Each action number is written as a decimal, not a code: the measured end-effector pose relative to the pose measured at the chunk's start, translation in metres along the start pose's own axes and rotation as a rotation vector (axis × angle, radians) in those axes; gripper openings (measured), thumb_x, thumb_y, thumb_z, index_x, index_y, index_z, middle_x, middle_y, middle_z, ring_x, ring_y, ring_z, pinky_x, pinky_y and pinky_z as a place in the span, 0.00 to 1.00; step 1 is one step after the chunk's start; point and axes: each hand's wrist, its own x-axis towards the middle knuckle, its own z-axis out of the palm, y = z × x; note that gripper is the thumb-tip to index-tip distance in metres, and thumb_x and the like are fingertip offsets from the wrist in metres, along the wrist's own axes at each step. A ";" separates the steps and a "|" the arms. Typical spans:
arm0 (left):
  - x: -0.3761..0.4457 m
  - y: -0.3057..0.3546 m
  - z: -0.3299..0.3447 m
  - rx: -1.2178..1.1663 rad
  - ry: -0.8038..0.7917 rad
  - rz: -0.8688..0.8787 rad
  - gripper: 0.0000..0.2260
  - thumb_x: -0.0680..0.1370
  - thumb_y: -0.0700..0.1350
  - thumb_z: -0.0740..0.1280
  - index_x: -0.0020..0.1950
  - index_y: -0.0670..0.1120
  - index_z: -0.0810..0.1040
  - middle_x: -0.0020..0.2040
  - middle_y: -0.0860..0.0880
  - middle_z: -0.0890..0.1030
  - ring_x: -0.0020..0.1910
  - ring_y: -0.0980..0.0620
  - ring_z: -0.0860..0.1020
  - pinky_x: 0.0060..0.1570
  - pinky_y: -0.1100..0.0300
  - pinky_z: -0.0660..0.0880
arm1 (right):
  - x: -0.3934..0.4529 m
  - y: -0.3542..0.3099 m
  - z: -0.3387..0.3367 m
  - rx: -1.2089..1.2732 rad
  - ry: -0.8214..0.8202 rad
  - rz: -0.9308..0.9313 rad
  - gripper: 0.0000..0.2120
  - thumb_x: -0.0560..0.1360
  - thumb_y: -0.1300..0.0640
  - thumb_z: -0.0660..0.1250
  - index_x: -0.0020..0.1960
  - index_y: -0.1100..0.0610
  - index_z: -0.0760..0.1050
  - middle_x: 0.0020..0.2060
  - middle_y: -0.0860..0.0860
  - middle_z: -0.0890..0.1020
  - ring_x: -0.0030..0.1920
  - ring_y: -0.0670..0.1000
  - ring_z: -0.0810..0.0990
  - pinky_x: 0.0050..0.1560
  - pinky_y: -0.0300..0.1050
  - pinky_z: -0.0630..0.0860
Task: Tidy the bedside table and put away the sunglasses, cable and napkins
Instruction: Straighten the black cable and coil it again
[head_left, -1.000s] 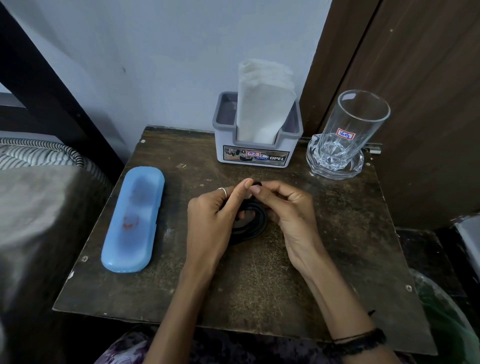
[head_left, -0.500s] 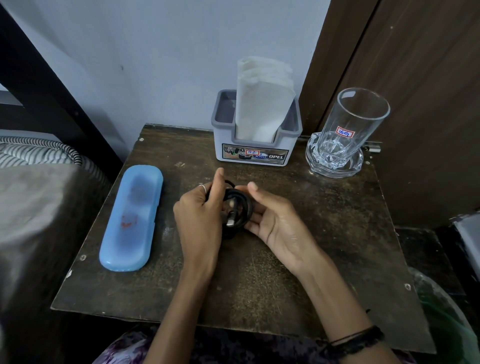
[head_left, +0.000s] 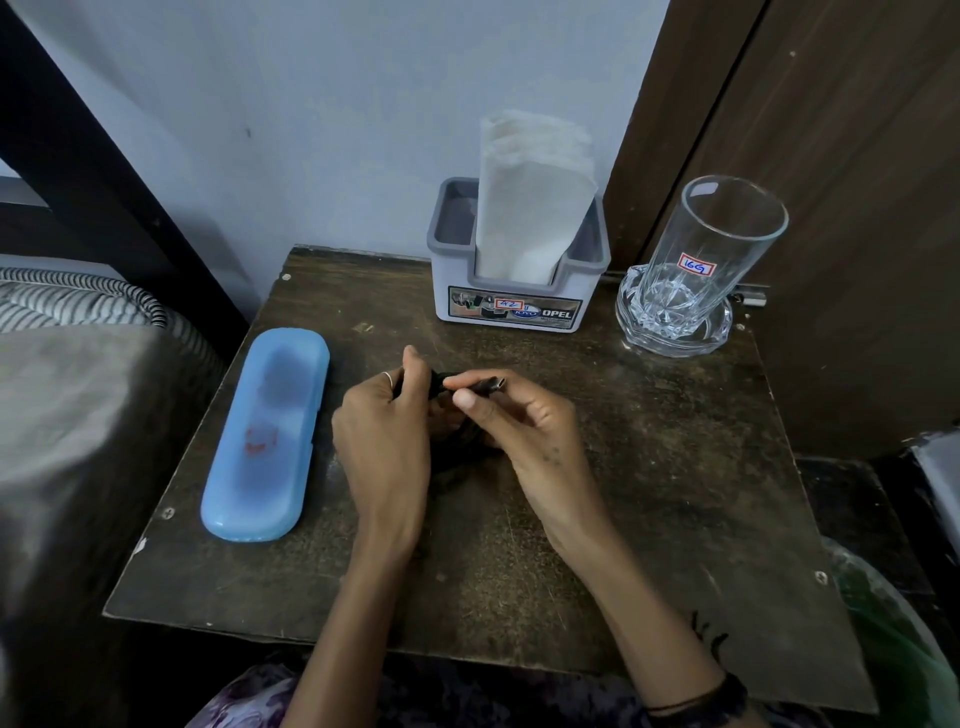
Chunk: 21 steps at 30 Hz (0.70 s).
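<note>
A coiled black cable (head_left: 457, 441) is held between both hands over the middle of the dark wooden bedside table (head_left: 675, 493). My left hand (head_left: 382, 441) grips the coil, which is mostly hidden behind its fingers. My right hand (head_left: 524, 421) pinches the cable's plug end (head_left: 488, 384), which sticks out to the right. A closed blue glasses case (head_left: 267, 431) lies at the table's left. White napkins (head_left: 535, 202) stand upright in a grey holder (head_left: 514, 306) at the back. No sunglasses are visible.
An empty glass tumbler (head_left: 711, 249) stands in a clear glass dish (head_left: 675, 322) at the back right. A bed with a striped-edged mattress (head_left: 78, 301) adjoins the table's left side. A dark wooden door (head_left: 857, 182) is on the right.
My right hand turned from cupping the coil to pinching the plug end and drew it out to the right. My left hand still holds the coil.
</note>
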 end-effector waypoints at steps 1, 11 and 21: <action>0.000 -0.001 0.001 0.003 0.005 -0.019 0.24 0.78 0.52 0.59 0.31 0.35 0.74 0.26 0.39 0.76 0.28 0.42 0.73 0.34 0.49 0.71 | 0.000 0.000 -0.001 -0.024 0.040 -0.024 0.06 0.74 0.64 0.66 0.48 0.59 0.81 0.40 0.46 0.84 0.45 0.44 0.82 0.49 0.39 0.77; 0.001 0.002 0.004 -0.241 -0.121 -0.246 0.24 0.76 0.59 0.62 0.23 0.46 0.70 0.19 0.53 0.68 0.23 0.54 0.67 0.32 0.58 0.67 | 0.006 -0.005 -0.010 0.206 0.372 0.043 0.09 0.79 0.60 0.58 0.48 0.60 0.76 0.35 0.53 0.82 0.36 0.48 0.83 0.38 0.38 0.80; 0.005 0.011 -0.003 -0.435 -0.630 -0.275 0.19 0.73 0.53 0.65 0.26 0.48 0.63 0.19 0.53 0.64 0.21 0.57 0.65 0.24 0.71 0.65 | 0.009 0.003 -0.022 0.165 0.503 0.132 0.11 0.74 0.64 0.67 0.55 0.60 0.72 0.36 0.53 0.79 0.32 0.44 0.79 0.34 0.35 0.78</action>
